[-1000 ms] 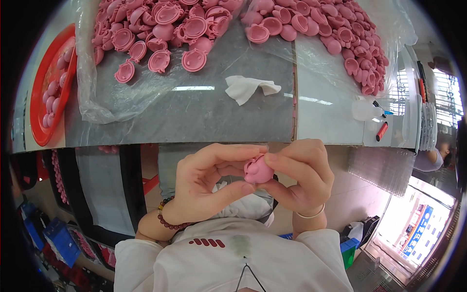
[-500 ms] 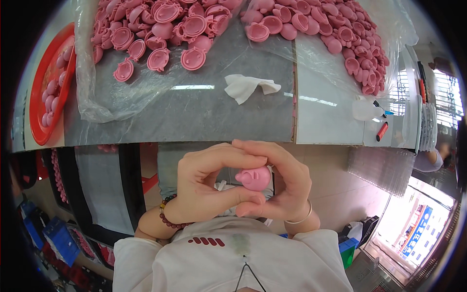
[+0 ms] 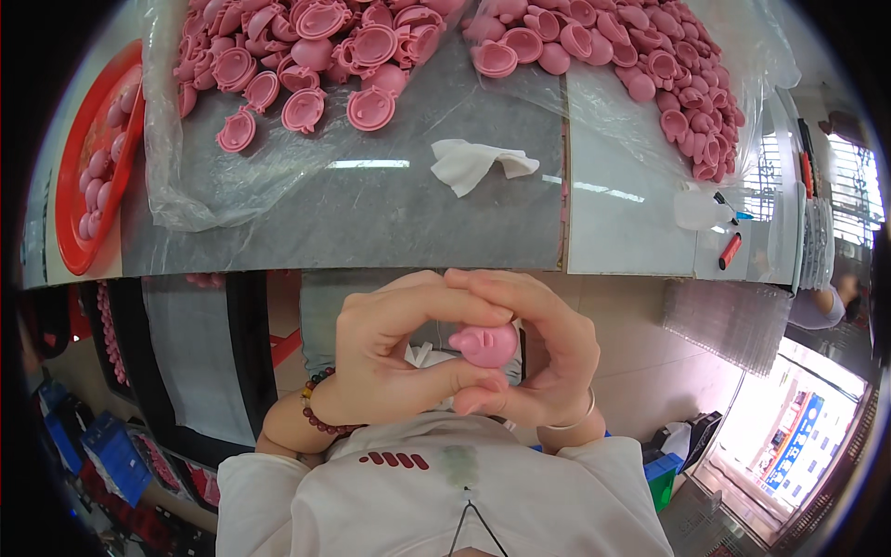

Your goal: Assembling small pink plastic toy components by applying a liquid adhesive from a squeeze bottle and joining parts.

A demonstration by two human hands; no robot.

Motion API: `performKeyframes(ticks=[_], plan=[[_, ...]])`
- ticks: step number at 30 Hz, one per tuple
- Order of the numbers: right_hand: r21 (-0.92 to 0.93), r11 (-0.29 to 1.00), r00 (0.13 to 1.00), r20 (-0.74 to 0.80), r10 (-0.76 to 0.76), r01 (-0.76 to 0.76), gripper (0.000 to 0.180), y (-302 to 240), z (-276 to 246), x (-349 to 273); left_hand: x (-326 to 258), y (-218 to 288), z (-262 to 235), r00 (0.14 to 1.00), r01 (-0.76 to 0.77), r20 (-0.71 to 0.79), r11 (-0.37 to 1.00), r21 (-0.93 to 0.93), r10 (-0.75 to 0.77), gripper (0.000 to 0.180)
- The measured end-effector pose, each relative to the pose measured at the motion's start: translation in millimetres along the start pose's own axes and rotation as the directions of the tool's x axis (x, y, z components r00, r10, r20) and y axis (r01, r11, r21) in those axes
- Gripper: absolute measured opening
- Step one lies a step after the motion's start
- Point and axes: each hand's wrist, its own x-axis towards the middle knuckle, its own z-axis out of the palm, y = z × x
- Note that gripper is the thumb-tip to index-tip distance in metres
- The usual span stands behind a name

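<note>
A small round pink plastic piece [image 3: 488,346] with a stubby snout-like knob and raised ridges, like a pig figure, is held between both hands in front of my chest, just off the table's near edge. My left hand [image 3: 408,334] curls round its left side, thumb below and fingers above. From the right, my right hand [image 3: 548,348] closes on it the same way, and the fingertips of both hands meet over and under it. Its underside is hidden. On the table lie a heap of pink half-shells with small tabs [image 3: 306,56] and another heap of smoother pink half-shells [image 3: 640,65].
Clear plastic sheeting [image 3: 213,209] lies under the heaps. A white cloth [image 3: 478,165] rests mid-table. At the left stands a red tray [image 3: 70,237] with pink rounded pieces. A translucent bottle [image 3: 696,212] and a red marker [image 3: 730,251] lie at the right; clear trays [image 3: 724,320] hang below the edge.
Both hands keep their grip on the pink piece and have barely shifted. The piece appears slightly turned between the fingertips.
</note>
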Motion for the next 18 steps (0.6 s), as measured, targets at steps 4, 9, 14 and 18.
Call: performKeyframes(ticks=[4, 9, 14, 18], plan=[[-0.332, 0.924, 0.906, -0.304, -0.294, 0.189, 0.073, 3.7, -30.1, -12.3, 0.4, -2.0, 2.5, 0.993, 0.122, 0.012, 0.985, -0.118, -0.121, 0.046], [-0.731, 0.581, 0.407, -0.682, -0.608, -0.358, 0.06, 23.9, -133.0, -20.8, 3.5, 1.3, 0.8, 0.968, 0.202, -0.027, 0.846, -0.494, -0.248, 0.055], [-0.53, 0.734, 0.539, -0.799, -0.266, -0.424, 0.038, 35.4, -165.9, -12.1, -1.3, -10.6, -3.9, 0.982, 0.189, 0.118, 0.692, -0.696, -0.149, 0.058], [-0.57, 0.569, 0.591, -0.788, -0.173, -0.593, 0.031, 27.6, -153.6, -0.5, 5.2, 5.7, 0.6, 0.945, 0.292, 0.089, 0.689, -0.663, -0.314, 0.053]])
